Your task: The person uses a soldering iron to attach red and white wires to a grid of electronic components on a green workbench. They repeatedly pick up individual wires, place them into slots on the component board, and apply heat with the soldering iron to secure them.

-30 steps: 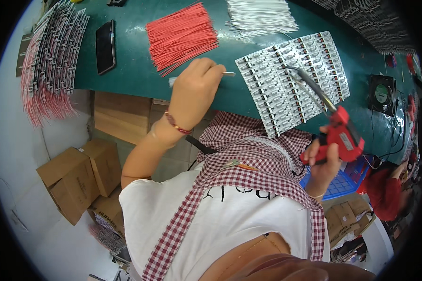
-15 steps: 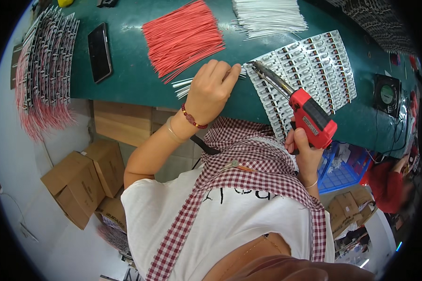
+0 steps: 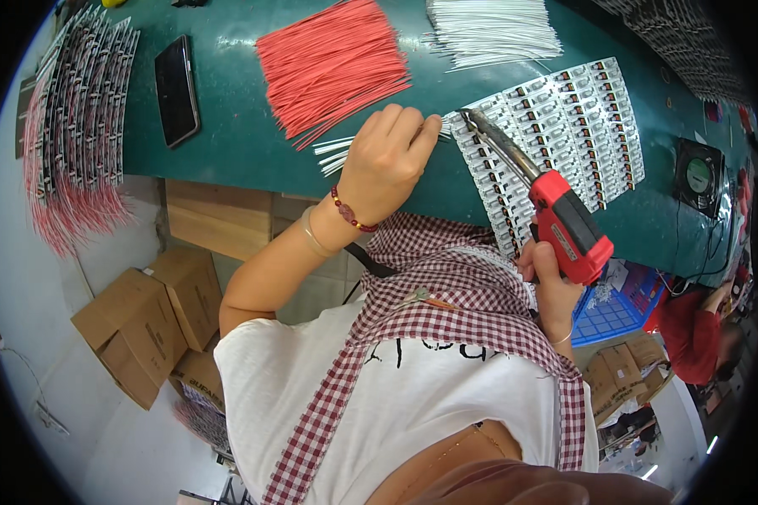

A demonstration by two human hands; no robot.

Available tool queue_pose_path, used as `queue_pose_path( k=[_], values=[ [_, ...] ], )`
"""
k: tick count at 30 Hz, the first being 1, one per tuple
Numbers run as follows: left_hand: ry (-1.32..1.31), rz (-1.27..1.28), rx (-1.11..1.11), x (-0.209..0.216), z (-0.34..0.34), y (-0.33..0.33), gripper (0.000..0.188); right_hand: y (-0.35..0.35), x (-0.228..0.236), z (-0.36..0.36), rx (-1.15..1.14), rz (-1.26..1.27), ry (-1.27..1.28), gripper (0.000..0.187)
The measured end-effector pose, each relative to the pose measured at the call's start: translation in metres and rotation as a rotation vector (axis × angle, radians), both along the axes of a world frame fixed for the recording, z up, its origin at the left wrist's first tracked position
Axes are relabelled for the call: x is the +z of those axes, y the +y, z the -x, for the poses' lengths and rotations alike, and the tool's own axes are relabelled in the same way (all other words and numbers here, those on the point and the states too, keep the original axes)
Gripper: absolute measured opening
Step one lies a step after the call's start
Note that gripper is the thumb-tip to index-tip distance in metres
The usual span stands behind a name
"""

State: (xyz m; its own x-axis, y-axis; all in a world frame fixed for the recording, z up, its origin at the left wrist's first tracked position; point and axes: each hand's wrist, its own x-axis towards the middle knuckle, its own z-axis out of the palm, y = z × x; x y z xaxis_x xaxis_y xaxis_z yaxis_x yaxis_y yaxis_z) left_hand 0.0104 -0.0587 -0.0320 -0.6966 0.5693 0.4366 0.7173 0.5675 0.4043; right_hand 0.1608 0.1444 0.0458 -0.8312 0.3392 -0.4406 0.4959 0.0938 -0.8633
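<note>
Just left of a silver-white sheet of small circuit boards (image 3: 564, 126), the left hand (image 3: 387, 160) is closed around thin white wires (image 3: 333, 155). The right hand (image 3: 556, 286), near the sheet, grips a red-and-black pistol-shaped soldering iron (image 3: 567, 225), its tip at the sheet's far left corner; contact is unclear. A flat red wire stack (image 3: 333, 67) lies left of the sheet.

Dark phone (image 3: 177, 91) — flat, cardboard boxes (image 3: 135, 324), blue basket (image 3: 603, 323)

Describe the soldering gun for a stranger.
On the green table lies a sheet of circuit boards. By its near corner, the right hand holds the soldering gun, set apart from the red wires by its black-and-red body and metal barrel.
</note>
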Motion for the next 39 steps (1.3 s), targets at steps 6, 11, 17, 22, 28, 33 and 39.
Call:
queue_pose_path(
  k=[6,11,17,22,28,33,39],
  values=[
    [0.011,0.064,0.023,0.002,-0.001,0.001,0.031,0.003,-0.001,-0.004,-0.005,0.015,0.025,0.034],
    [0.088,-0.01,0.013,0.003,0.001,0.002,0.031,0.006,-0.004,-0.011,-0.002,0.035,0.084,0.037],
    [0.031,0.033,-0.056,0.0,-0.007,0.0,0.032,0.011,-0.009,-0.017,-0.011,0.07,0.037,0.034],
    [0.033,0.026,-0.063,-0.002,-0.008,0.003,0.033,0.011,-0.008,-0.016,0.035,0.046,-0.019,0.027],
    [0.079,0.01,-0.092,-0.004,-0.004,0.006,0.026,0.018,-0.018,-0.023,0.147,-0.113,-0.021,0.024],
    [0.016,0.03,-0.061,0.0,-0.009,0.01,0.031,0.014,-0.011,-0.023,0.026,-0.025,0.029,0.029],
    [0.04,0.06,-0.055,-0.002,-0.008,0.01,0.032,0.019,-0.012,-0.029,0.024,-0.017,0.085,0.037]
  ],
)
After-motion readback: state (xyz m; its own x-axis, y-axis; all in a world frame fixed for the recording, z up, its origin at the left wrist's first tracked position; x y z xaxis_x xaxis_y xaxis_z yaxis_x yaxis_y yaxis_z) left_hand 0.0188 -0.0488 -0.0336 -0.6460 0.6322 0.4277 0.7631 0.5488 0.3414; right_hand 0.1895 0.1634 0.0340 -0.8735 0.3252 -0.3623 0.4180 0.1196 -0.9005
